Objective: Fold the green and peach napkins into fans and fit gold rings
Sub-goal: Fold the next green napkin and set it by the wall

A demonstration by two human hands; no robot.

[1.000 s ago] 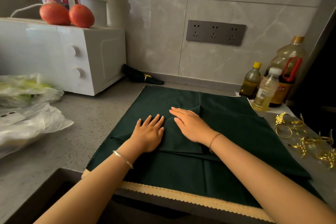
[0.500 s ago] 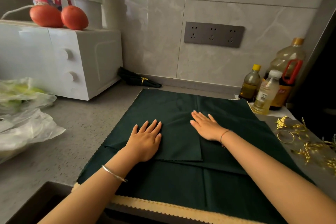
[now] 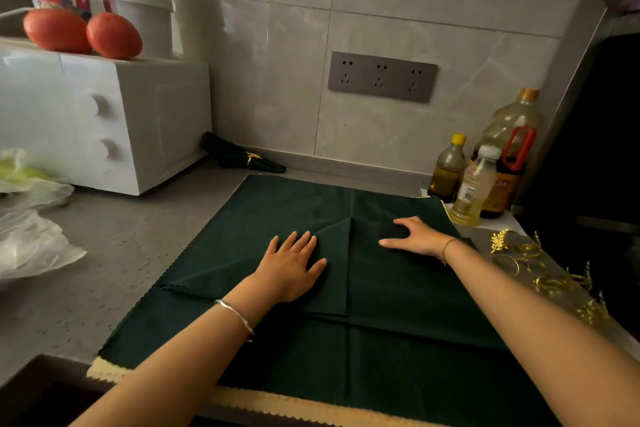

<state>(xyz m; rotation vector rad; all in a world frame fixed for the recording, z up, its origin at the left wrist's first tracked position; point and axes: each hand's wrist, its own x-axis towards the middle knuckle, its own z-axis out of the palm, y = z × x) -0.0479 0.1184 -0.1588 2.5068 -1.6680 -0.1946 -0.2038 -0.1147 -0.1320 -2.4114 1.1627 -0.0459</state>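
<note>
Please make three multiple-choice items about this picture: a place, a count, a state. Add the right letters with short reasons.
1. Where lies the ringed green napkin? A on the white oven; B on the counter by the wall; C among the bottles.
2. How many tomatoes on the oven? A four; B one; C two.
3. The left hand is: A flat on the spread green napkin; B round a gold ring; C lifting a bottle.
1 B, it lies beside the oven; 2 C, two side by side; 3 A, fingers straight on cloth.
</note>
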